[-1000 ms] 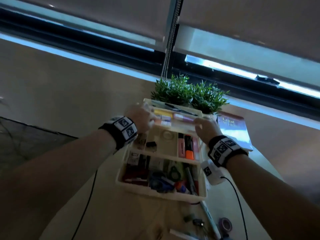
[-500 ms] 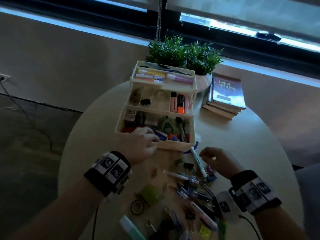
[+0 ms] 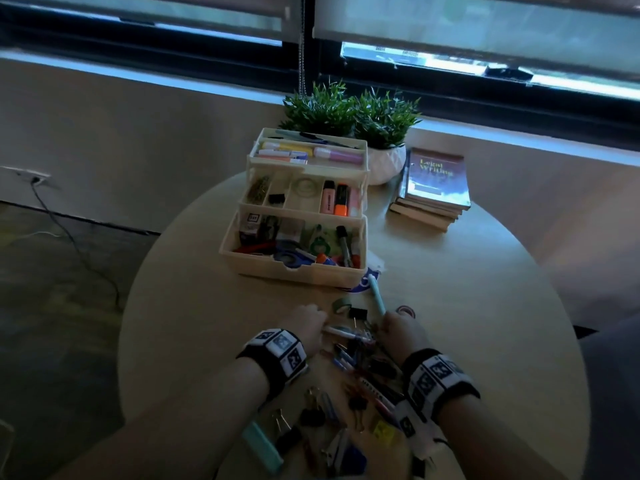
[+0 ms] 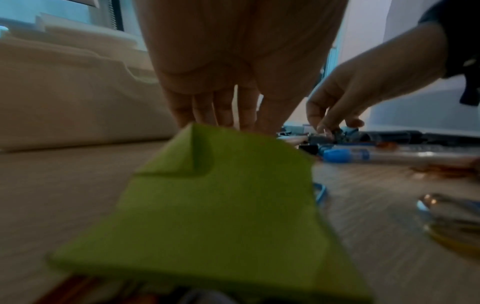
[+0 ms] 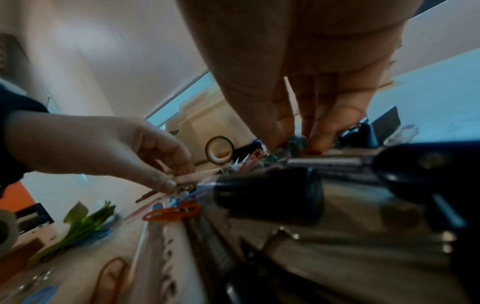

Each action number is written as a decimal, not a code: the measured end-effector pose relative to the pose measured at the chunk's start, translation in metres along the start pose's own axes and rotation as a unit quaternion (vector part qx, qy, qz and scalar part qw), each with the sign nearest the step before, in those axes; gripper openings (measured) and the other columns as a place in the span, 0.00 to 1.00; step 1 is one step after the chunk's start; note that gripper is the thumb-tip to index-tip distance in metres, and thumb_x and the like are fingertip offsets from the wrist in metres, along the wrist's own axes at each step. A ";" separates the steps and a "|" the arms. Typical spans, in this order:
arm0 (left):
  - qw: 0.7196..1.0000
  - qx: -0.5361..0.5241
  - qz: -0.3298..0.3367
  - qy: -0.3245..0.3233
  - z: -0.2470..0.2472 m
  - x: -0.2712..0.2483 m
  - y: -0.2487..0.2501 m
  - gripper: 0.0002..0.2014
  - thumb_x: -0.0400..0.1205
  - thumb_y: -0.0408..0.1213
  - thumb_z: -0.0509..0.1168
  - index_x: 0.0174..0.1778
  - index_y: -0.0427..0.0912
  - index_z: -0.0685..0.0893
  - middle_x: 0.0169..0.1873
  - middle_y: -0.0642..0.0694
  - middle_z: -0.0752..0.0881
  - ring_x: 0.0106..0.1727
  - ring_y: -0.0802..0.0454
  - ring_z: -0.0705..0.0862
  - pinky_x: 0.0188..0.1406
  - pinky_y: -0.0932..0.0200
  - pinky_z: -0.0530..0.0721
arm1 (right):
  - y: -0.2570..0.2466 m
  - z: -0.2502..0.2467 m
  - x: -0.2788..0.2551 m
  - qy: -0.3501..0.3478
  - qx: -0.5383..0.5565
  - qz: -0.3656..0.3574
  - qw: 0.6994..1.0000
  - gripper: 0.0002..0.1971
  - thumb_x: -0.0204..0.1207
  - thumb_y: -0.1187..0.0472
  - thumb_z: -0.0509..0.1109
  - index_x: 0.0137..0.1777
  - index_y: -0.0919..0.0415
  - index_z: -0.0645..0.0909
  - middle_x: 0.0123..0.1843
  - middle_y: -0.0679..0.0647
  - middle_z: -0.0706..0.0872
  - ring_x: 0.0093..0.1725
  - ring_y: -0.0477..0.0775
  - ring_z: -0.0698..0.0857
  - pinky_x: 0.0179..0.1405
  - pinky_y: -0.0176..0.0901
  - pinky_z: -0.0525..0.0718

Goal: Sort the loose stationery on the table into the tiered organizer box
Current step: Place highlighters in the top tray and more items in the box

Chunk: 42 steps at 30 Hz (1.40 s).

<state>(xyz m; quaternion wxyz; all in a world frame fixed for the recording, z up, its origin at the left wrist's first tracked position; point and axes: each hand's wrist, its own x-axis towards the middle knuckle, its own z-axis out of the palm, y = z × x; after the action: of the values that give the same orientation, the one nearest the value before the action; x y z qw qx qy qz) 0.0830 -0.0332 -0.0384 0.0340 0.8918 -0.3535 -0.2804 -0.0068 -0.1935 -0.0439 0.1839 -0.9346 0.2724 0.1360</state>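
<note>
The cream tiered organizer box stands open at the table's middle, with all three tiers holding pens, markers and clips. The loose stationery pile lies in front of it. My left hand is at the pile's left edge and pinches a thin white pen between thumb and forefinger. My right hand is at the pile's right edge, where its thumb and fingers pinch a small clip among the paper clips. A green sticky-note pad lies under my left wrist.
Two potted plants and a stack of books stand behind and to the right of the box. A light blue pen, two tape rolls, binder clips and a mint highlighter lie loose. The round table's edge curves at left.
Both hands left the box's top tier and came down to the pile near the table's front. My left hand moved from the box's lower tier to the white pen.
</note>
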 end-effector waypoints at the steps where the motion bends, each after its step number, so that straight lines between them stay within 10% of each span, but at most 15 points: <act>1: 1.000 0.012 -0.007 -0.001 -0.001 0.001 0.003 0.13 0.82 0.34 0.59 0.62 0.38 0.76 0.62 0.38 0.76 0.65 0.40 0.75 0.64 0.49 0.76 | -0.002 -0.001 0.001 0.003 0.004 0.010 1.000 0.11 0.79 0.61 0.61 0.57 0.66 0.78 0.55 0.63 0.82 0.53 0.64 0.84 0.49 0.47 0.81; 10: 0.999 0.009 0.029 0.036 -0.018 -0.012 -0.009 0.09 0.84 0.37 0.56 0.56 0.39 0.78 0.58 0.40 0.79 0.60 0.43 0.77 0.58 0.51 0.76 | 0.007 -0.016 0.013 0.000 0.096 0.062 0.993 0.11 0.76 0.62 0.62 0.55 0.64 0.79 0.56 0.60 0.85 0.55 0.60 0.83 0.51 0.43 0.80; 16: 0.968 -0.116 0.089 0.203 -0.067 -0.027 -0.040 0.06 0.83 0.37 0.59 0.49 0.42 0.80 0.42 0.52 0.78 0.45 0.55 0.78 0.42 0.67 0.73 | 0.009 -0.061 0.022 0.022 0.158 0.058 0.985 0.08 0.73 0.65 0.65 0.33 0.56 0.80 0.37 0.55 0.82 0.41 0.53 0.82 0.29 0.38 0.72; 19: 0.952 -0.124 0.089 0.265 -0.107 -0.025 -0.060 0.06 0.82 0.34 0.61 0.50 0.41 0.83 0.41 0.54 0.77 0.37 0.65 0.74 0.38 0.76 0.71 | -0.005 -0.101 0.024 0.112 0.196 0.009 0.974 0.06 0.74 0.65 0.67 0.37 0.57 0.82 0.34 0.54 0.81 0.36 0.54 0.79 0.37 0.42 0.77; 28: 0.916 -0.129 0.023 0.379 -0.220 0.023 -0.119 0.08 0.81 0.31 0.64 0.53 0.37 0.86 0.49 0.39 0.88 0.49 0.43 0.84 0.43 0.61 0.72 | -0.087 -0.184 0.116 0.184 0.054 -0.102 0.976 0.11 0.79 0.65 0.61 0.54 0.62 0.84 0.51 0.61 0.87 0.50 0.59 0.83 0.42 0.41 0.73; 42: 0.952 -0.015 -0.004 0.305 -0.294 0.173 -0.148 0.13 0.82 0.29 0.59 0.57 0.41 0.85 0.59 0.41 0.85 0.58 0.43 0.84 0.57 0.54 0.80 | -0.117 -0.178 0.209 0.171 -0.093 -0.141 0.971 0.15 0.79 0.66 0.59 0.56 0.56 0.85 0.58 0.54 0.86 0.60 0.56 0.80 0.60 0.43 0.77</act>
<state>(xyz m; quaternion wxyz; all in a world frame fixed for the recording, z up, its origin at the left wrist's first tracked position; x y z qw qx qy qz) 0.4302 -0.0757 0.0879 0.1529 0.9355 -0.3187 -0.0010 0.2564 -0.2715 0.0731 0.0638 -0.9860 0.1511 -0.0287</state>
